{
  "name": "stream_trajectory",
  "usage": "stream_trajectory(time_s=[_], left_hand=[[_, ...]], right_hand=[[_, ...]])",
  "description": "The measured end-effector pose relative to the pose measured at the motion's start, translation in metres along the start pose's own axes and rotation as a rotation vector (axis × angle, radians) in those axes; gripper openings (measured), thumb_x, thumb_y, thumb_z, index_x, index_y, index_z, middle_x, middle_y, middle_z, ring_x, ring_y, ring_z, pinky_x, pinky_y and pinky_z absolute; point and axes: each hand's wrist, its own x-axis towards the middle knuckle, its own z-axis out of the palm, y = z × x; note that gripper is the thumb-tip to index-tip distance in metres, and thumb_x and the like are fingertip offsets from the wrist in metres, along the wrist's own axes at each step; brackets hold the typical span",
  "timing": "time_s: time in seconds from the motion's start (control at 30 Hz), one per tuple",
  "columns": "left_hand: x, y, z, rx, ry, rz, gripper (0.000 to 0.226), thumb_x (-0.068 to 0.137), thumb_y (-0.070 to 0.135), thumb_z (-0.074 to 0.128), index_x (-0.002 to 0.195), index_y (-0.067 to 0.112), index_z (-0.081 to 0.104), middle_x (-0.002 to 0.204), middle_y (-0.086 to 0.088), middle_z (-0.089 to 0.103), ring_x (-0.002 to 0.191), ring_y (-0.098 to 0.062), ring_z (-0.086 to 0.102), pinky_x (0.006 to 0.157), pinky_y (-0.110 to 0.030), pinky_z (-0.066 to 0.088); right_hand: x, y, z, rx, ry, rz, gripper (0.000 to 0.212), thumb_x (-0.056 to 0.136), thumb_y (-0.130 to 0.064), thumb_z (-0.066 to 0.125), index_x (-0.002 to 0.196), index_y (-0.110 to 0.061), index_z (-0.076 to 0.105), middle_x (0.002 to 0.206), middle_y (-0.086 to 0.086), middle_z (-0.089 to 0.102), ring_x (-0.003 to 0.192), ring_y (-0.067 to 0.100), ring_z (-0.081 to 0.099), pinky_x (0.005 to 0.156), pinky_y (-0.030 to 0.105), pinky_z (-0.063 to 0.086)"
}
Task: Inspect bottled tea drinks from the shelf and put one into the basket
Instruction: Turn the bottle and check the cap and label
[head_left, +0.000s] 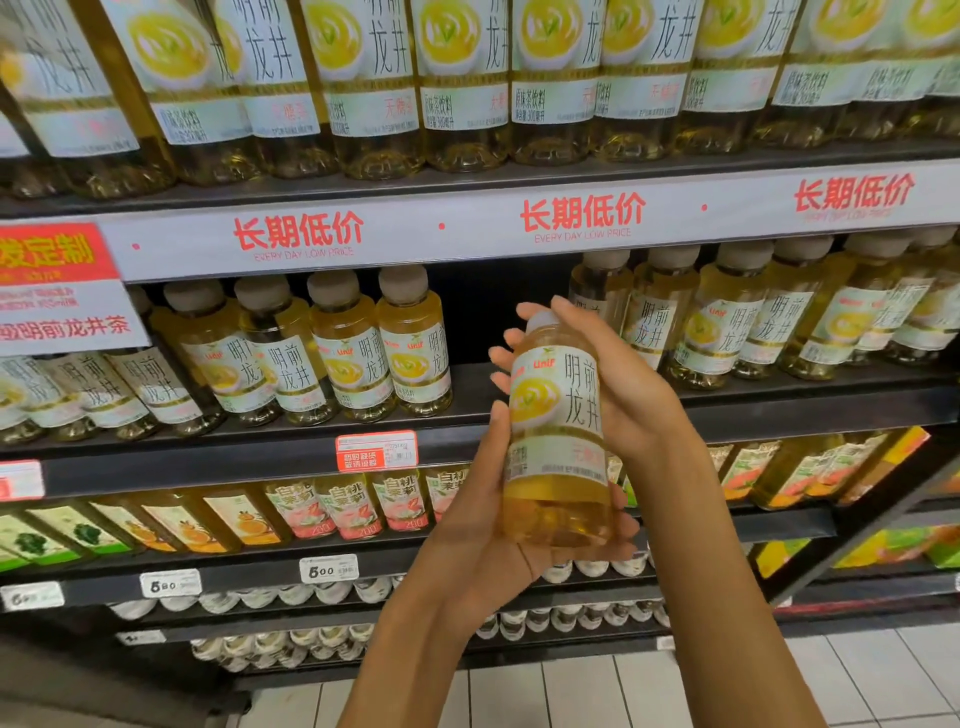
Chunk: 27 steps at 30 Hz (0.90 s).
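Observation:
I hold a tea bottle (558, 431) upright in front of the shelf; it has yellow liquid, a white label with a yellow cup picture and a pale cap. My left hand (478, 525) cups its base and lower left side, thumb up along the label. My right hand (623, 384) wraps the upper part from behind, fingers curling round the cap. Matching bottles (358, 348) stand in a row on the middle shelf, with a dark gap (488, 306) behind the held bottle. No basket is in view.
A top shelf carries larger bottles (457, 88) of the same tea. A white price rail (582, 218) with red lettering runs across. Lower shelves hold peach tea bottles (358, 509) and pale caps (291, 597). White floor tiles (623, 691) lie below.

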Motion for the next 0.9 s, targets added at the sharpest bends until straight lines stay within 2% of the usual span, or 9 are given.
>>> stream_trajectory(time_s=[0.1,0.23,0.3,0.4,0.47,0.57,0.67,0.8,0.9], left_hand=[[-0.003,0.002,0.004,-0.053,-0.077,-0.011,0.072,0.086,0.06,0.041,0.115,-0.002,0.064,0.101,-0.025,0.068,0.092,-0.035,0.069,0.084,-0.044,0.055],[-0.006,0.006,0.009,-0.123,-0.136,-0.007,0.07,0.084,0.053,0.055,0.119,-0.008,0.059,0.107,-0.03,0.064,0.098,-0.039,0.066,0.086,-0.046,0.054],[-0.008,0.008,0.013,-0.145,-0.153,0.002,0.068,0.085,0.047,0.062,0.123,-0.009,0.055,0.111,-0.031,0.063,0.101,-0.042,0.065,0.087,-0.047,0.054],[-0.011,0.01,0.017,-0.16,-0.154,-0.004,0.066,0.086,0.043,0.062,0.126,-0.009,0.052,0.115,-0.031,0.061,0.105,-0.042,0.063,0.092,-0.048,0.051],[-0.011,0.01,0.016,-0.162,-0.143,-0.002,0.065,0.087,0.042,0.061,0.126,-0.009,0.053,0.115,-0.031,0.061,0.106,-0.041,0.062,0.094,-0.049,0.05],[-0.011,0.006,0.01,-0.145,-0.113,-0.001,0.063,0.088,0.045,0.057,0.122,-0.008,0.056,0.111,-0.029,0.063,0.1,-0.038,0.065,0.089,-0.047,0.053],[-0.011,0.003,0.001,-0.038,-0.044,0.001,0.061,0.085,0.049,0.051,0.113,-0.002,0.065,0.105,-0.024,0.067,0.092,-0.034,0.069,0.081,-0.042,0.056],[-0.014,0.009,-0.008,0.141,0.104,0.031,0.065,0.07,0.051,0.067,0.116,0.005,0.063,0.103,-0.02,0.07,0.088,-0.031,0.07,0.072,-0.039,0.058],[-0.016,0.014,-0.011,0.253,0.1,0.066,0.067,0.058,0.051,0.084,0.111,0.013,0.069,0.107,-0.02,0.07,0.093,-0.031,0.07,0.074,-0.038,0.059]], right_hand=[[0.002,0.003,-0.002,0.044,0.006,0.052,0.026,0.095,-0.029,0.051,0.112,-0.011,0.058,0.077,0.006,0.071,0.073,0.021,0.071,0.062,0.031,0.059],[0.007,0.007,-0.006,0.081,0.011,0.104,0.027,0.094,-0.029,0.053,0.111,-0.009,0.056,0.076,0.009,0.07,0.071,0.022,0.071,0.061,0.032,0.059],[0.013,0.011,-0.009,0.106,0.006,0.162,0.024,0.093,-0.03,0.052,0.105,-0.009,0.056,0.074,0.012,0.069,0.067,0.023,0.07,0.059,0.033,0.059],[0.022,0.017,-0.011,0.126,0.058,0.249,0.026,0.096,-0.034,0.046,0.088,-0.011,0.054,0.066,0.014,0.066,0.058,0.022,0.068,0.052,0.031,0.057],[0.023,0.019,-0.014,0.14,0.079,0.254,0.028,0.097,-0.035,0.047,0.087,-0.01,0.055,0.067,0.016,0.067,0.057,0.024,0.068,0.052,0.032,0.058],[0.014,0.016,-0.017,0.07,0.038,0.187,0.026,0.097,-0.033,0.048,0.102,-0.01,0.056,0.075,0.017,0.07,0.063,0.025,0.07,0.057,0.033,0.058],[0.007,0.009,-0.013,-0.01,0.029,0.048,0.026,0.098,-0.031,0.049,0.113,-0.011,0.055,0.076,0.011,0.072,0.069,0.023,0.071,0.062,0.034,0.06],[-0.001,0.001,-0.006,-0.186,0.013,-0.207,0.029,0.092,-0.025,0.052,0.117,-0.01,0.057,0.082,0.007,0.067,0.077,0.024,0.07,0.076,0.039,0.057],[-0.007,0.001,-0.001,-0.256,-0.027,-0.29,0.038,0.088,-0.029,0.052,0.122,-0.012,0.055,0.087,0.008,0.067,0.084,0.024,0.07,0.08,0.04,0.057]])
